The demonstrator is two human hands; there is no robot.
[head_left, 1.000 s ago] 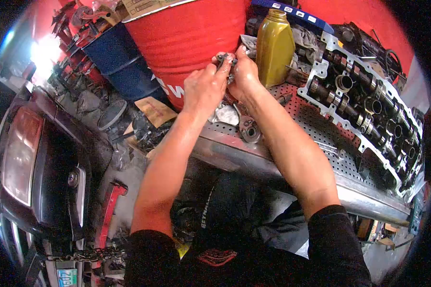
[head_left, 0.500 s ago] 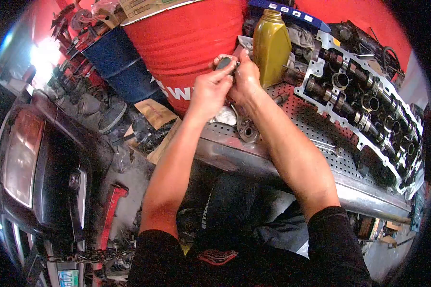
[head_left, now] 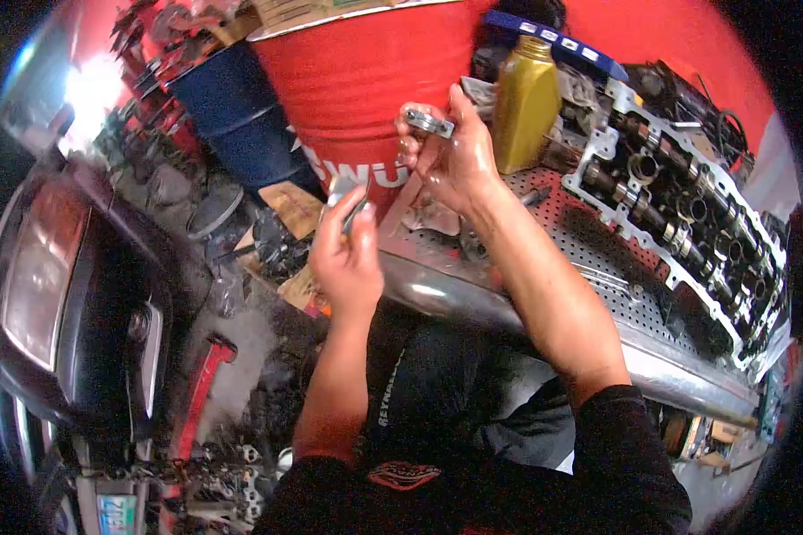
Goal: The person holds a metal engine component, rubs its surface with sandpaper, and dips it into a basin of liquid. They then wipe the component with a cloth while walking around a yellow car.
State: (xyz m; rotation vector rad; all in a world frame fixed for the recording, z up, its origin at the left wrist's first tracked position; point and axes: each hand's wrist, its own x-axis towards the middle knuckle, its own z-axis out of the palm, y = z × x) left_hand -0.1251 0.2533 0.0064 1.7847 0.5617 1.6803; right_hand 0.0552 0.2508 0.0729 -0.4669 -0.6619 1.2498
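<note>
A small metal part with a bolt-like end (head_left: 429, 123) lies in my right hand (head_left: 464, 156), which is turned palm up beside the gold bottle (head_left: 525, 107). Lower and to the left, my left hand (head_left: 348, 259) pinches a thin, flat, greyish piece (head_left: 345, 193) between thumb and fingers. The two hands are apart, in front of the red drum (head_left: 366, 80). Below my right hand, a pale crumpled cloth (head_left: 435, 217) rests on the perforated metal bench (head_left: 589, 234).
An engine cylinder head with camshafts (head_left: 678, 209) lies on the bench at the right. Behind the red drum's left side is a blue drum (head_left: 232, 116). A dark car front (head_left: 62, 294) fills the left, near a red metal bar (head_left: 201, 392) on the floor.
My hands have separated. My left hand has moved down and left with the flat piece, and my right hand has turned more open, showing the metal part.
</note>
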